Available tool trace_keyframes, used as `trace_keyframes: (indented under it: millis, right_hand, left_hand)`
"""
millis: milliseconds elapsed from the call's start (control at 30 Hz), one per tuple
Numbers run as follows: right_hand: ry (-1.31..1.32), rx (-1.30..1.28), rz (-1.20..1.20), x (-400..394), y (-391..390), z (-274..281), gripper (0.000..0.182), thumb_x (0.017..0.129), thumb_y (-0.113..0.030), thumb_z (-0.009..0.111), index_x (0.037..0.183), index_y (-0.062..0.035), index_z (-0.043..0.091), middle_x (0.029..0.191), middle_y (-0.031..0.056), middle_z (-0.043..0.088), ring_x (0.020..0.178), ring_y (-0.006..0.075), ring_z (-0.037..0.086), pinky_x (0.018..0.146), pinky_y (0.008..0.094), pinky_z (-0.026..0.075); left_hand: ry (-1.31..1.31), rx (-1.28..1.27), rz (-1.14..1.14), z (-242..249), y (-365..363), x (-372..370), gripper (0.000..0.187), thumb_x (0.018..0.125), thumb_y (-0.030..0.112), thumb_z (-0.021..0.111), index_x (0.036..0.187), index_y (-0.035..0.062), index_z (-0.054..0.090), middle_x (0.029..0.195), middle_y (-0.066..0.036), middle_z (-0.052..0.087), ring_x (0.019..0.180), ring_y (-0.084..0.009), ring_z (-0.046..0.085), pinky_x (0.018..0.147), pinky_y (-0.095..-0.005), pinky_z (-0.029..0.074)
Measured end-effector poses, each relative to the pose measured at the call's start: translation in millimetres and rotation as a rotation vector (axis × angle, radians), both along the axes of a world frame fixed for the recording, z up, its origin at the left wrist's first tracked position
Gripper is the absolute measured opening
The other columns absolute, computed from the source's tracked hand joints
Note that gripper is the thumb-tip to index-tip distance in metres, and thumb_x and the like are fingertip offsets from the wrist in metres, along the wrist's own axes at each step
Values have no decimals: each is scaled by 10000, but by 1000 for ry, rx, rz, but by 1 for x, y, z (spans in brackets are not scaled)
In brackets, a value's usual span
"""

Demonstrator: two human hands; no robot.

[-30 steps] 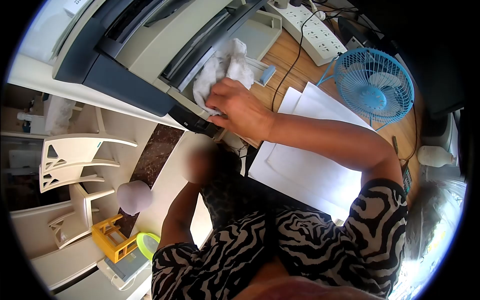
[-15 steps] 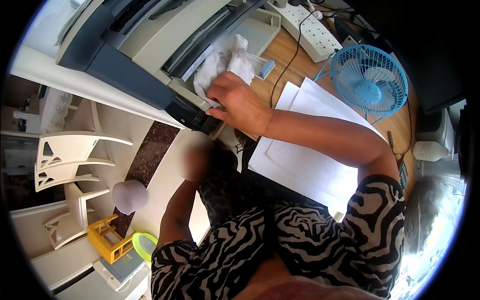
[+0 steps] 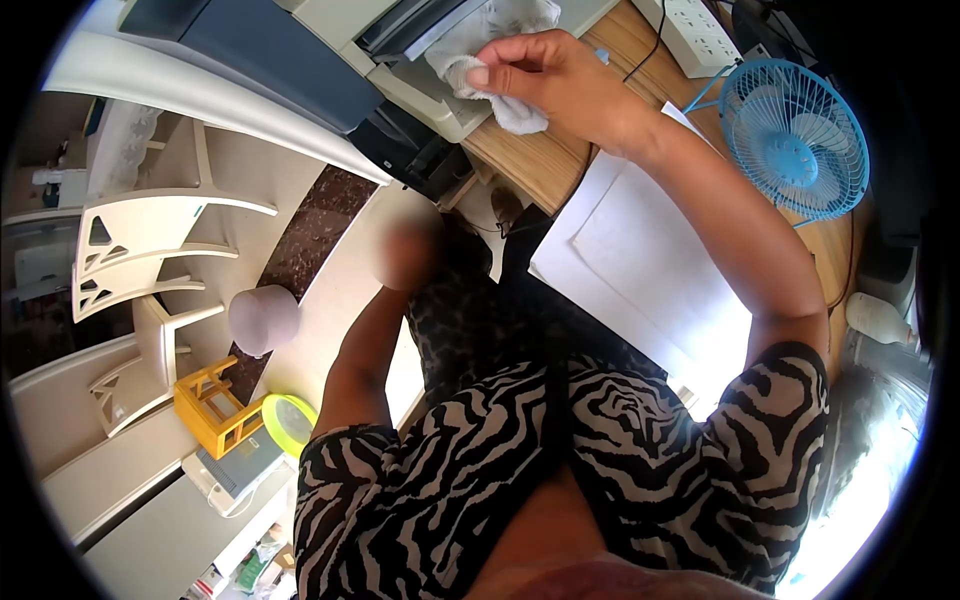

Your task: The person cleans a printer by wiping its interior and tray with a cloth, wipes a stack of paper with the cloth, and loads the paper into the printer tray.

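Thumb and fingers of my right hand [image 3: 575, 85] pinch a crumpled white cloth [image 3: 515, 112]. The cloth lies partly in the front opening of a beige and blue-grey printer [image 3: 290, 70], and one corner hangs over the printer's light lower edge [image 3: 430, 100]. My left hand [image 3: 408, 255] is low beside my leg, well away from the printer. It is blurred, so its fingers cannot be made out.
White paper sheets [image 3: 640, 250] lie on the wooden desk [image 3: 530, 165] under my right forearm. A blue fan [image 3: 795, 155] and a white power strip [image 3: 700, 40] with cords stand behind. Left are a grey stool [image 3: 263, 320], white shelving [image 3: 150, 240] and a yellow frame [image 3: 215, 405].
The view has shifted, so the printer and desk sit higher in it. My right hand has turned and lifted slightly, still pinching the cloth. My left hand stays low at my side.
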State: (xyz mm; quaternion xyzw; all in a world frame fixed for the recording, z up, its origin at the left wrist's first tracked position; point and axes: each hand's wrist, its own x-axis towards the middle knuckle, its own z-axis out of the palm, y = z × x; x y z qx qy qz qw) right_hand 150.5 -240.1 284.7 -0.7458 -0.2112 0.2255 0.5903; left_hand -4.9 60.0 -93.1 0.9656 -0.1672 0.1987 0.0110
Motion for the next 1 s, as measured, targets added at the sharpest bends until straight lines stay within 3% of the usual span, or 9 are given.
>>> trace_keyframes:
  millis: [367, 400, 500, 567, 633, 667, 800, 900, 1000]
  right_hand:
    - [628, 576, -284, 9, -26, 12, 271, 1026, -211, 516, 1249, -71, 581, 1204, 51, 649, 1082, 152, 636, 997, 307, 498]
    - [628, 650, -320, 15, -26, 17, 204, 987, -167, 532, 1099, -45, 651, 1118, 51, 679, 994, 224, 665, 871, 359, 533]
    - [487, 820, -240, 41, -40, 35, 172, 928, -126, 569, 1021, 3, 635, 1043, 103, 653, 997, 246, 591, 955, 363, 472]
    - [355, 894, -416, 54, -48, 48, 189, 947, -146, 558, 1049, 0, 623, 1050, 100, 662, 988, 239, 605, 949, 373, 478]
    - [220, 961, -602, 61, -55, 51, 207, 966, -166, 547, 1076, -2, 610, 1057, 96, 672, 979, 232, 619, 944, 382, 484]
    - [4, 750, -808, 53, -48, 49, 229, 976, -190, 545, 1112, -15, 603, 1038, 106, 678, 954, 227, 637, 909, 384, 504]
    - [480, 845, -565, 51, -23, 1, 268, 969, -226, 591, 1133, -15, 600, 1044, 86, 680, 900, 211, 640, 806, 336, 522]
    - [349, 378, -582, 19, -5, 21, 232, 923, -187, 641, 1048, 8, 639, 1009, 111, 701, 876, 212, 648, 764, 333, 522]
    - [-224, -58, -69, 32, -10, 2, 190, 884, -133, 642, 954, 43, 656, 945, 167, 705, 838, 230, 655, 752, 341, 513]
  left_hand:
    - [-114, 23, -67, -24, 15, -1, 87, 852, 69, 561, 863, 12, 626, 736, -137, 544, 669, -275, 533, 586, -424, 404]
    - [-88, 22, -29, -24, 15, -1, 108, 861, 92, 564, 890, 16, 636, 773, -142, 566, 706, -287, 551, 611, -434, 423]
    - [130, -134, 218, -1, 1, -3, 186, 887, 173, 573, 981, 41, 664, 906, -146, 624, 842, -320, 592, 714, -459, 472]
    - [445, -439, 566, 84, -41, 11, 249, 902, 246, 580, 1057, 79, 679, 1022, -133, 655, 963, -338, 605, 815, -467, 496]
    - [562, -433, 651, 87, -38, 14, 305, 907, 328, 580, 1126, 141, 682, 1138, -94, 655, 1093, -338, 581, 926, -448, 485]
    - [562, -427, 655, 88, -40, 14, 305, 909, 326, 578, 1124, 136, 682, 1133, -98, 655, 1088, -337, 584, 919, -450, 487]
    - [573, -415, 651, 82, -38, 16, 314, 913, 327, 567, 1137, 137, 678, 1149, -97, 651, 1104, -333, 580, 925, -451, 484]
    - [625, -378, 577, 104, -45, 13, 318, 916, 327, 559, 1144, 139, 677, 1163, -96, 648, 1114, -333, 575, 937, -450, 479]
    - [637, -361, 540, 110, -48, 11, 318, 918, 324, 554, 1147, 141, 676, 1176, -96, 645, 1120, -331, 573, 944, -450, 475]
